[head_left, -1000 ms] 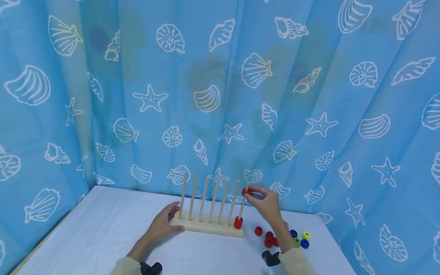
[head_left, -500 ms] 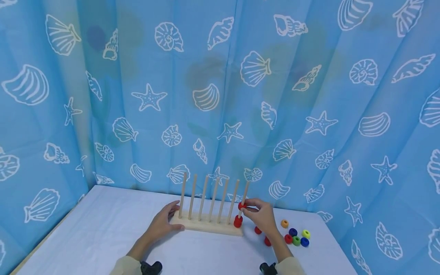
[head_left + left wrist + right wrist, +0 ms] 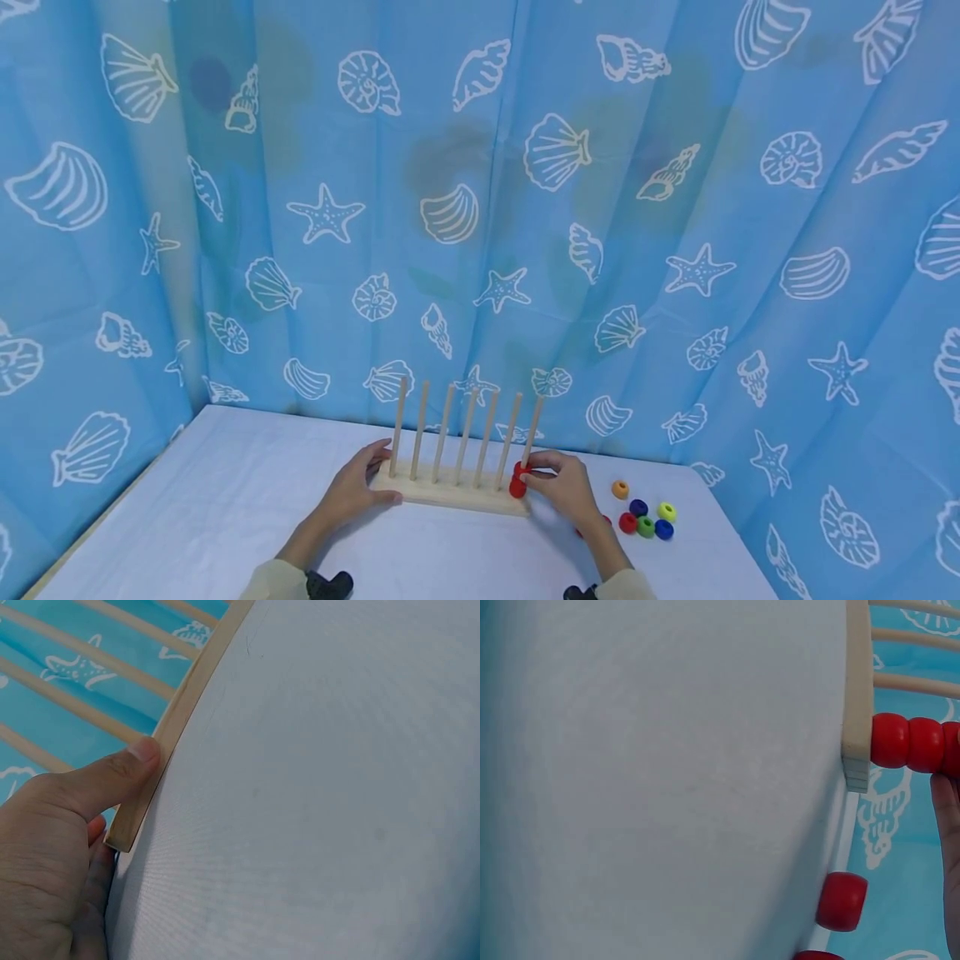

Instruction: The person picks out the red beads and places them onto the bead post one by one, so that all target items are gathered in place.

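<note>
Low in the middle of the head view, a red bead (image 3: 519, 471) sits on the rightmost peg (image 3: 531, 433) of the wooden rack (image 3: 450, 493), resting on top of the other red beads (image 3: 517, 488) stacked at the foot of that peg. The right wrist view shows the stack (image 3: 915, 743) tight against the base at the right edge of the frame, bead touching bead. The right hand (image 3: 564, 487) is right there beside it, fingertips curled in on the top bead and pinching it at the peg (a fingertip (image 3: 946, 817) shows just under the stack in the wrist view). The grip looks light, a guiding hold rather than a clench.

Over at the rack's other end, left of centre, the left hand (image 3: 352, 492) clamps the base: thumb (image 3: 112, 776) pressed along the front edge, fingers wrapped behind. That hold likely keeps the light rack from sliding or tipping while beads go down the peg.

The other six pegs stand bare. To the lower right lie loose beads within easy reach: an orange bead (image 3: 619, 489), a dark blue bead (image 3: 638, 507), a yellow-green bead (image 3: 666, 511), a red loose bead (image 3: 627, 522), a green bead (image 3: 646, 526) and a blue bead (image 3: 663, 529). All of it rests on a pale table (image 3: 225, 500), with a blue seashell curtain (image 3: 480, 208) filling the upper frame.
</note>
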### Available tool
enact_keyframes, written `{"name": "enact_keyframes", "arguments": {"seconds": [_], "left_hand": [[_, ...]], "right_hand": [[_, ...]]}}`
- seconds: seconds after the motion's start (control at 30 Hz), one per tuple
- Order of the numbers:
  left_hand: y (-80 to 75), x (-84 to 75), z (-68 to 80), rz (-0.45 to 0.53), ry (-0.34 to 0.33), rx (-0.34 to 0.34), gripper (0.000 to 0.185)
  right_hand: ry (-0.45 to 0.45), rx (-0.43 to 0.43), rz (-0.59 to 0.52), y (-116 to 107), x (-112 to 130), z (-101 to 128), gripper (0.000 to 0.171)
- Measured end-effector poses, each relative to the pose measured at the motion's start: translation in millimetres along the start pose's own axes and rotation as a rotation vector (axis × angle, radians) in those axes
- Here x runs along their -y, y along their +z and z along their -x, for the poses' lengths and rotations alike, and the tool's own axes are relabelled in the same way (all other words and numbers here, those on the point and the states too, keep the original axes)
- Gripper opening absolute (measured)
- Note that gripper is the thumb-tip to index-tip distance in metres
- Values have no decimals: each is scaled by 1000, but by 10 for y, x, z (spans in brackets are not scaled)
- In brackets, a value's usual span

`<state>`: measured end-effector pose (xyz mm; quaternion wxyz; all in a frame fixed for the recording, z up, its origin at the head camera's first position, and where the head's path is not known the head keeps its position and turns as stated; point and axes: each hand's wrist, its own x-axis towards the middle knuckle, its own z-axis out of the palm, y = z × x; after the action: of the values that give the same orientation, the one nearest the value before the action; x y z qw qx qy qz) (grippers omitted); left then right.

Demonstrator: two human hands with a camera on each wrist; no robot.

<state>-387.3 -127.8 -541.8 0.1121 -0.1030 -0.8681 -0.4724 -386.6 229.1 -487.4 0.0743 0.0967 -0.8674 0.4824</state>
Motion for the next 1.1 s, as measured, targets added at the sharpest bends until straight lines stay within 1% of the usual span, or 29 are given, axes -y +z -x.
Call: {"name": "enact_keyframes", "arguments": {"seconds": [0.17, 0.37, 0.6, 0.77, 0.9, 0.93, 1.03, 1.1], "left_hand": [[5, 3, -1, -2, 7, -1, 98], [3, 0, 9, 5, 21, -4, 98], [13, 3, 21, -14, -8, 9, 99], [6, -4, 27, -3, 4, 1, 98], [0, -7, 34, -7, 16, -7, 97], [0, -5, 33, -5, 23, -10, 97], [0, 2, 31, -8, 19, -9, 97], [0, 7, 24, -6, 17, -5, 97]], "right_hand": [[6, -7, 14, 8, 3, 11, 30], [7, -16, -1, 14, 5, 18, 30], [42, -2, -25, 24, -18, 23, 28], [27, 5, 3, 10, -17, 14, 29], [-3, 8, 21, -31, 12, 20, 27], [-10, 8, 18, -50, 16, 21, 27], [-37, 1, 0, -133, 5, 12, 26], [-36, -15, 0, -205, -8, 4, 25]]}}
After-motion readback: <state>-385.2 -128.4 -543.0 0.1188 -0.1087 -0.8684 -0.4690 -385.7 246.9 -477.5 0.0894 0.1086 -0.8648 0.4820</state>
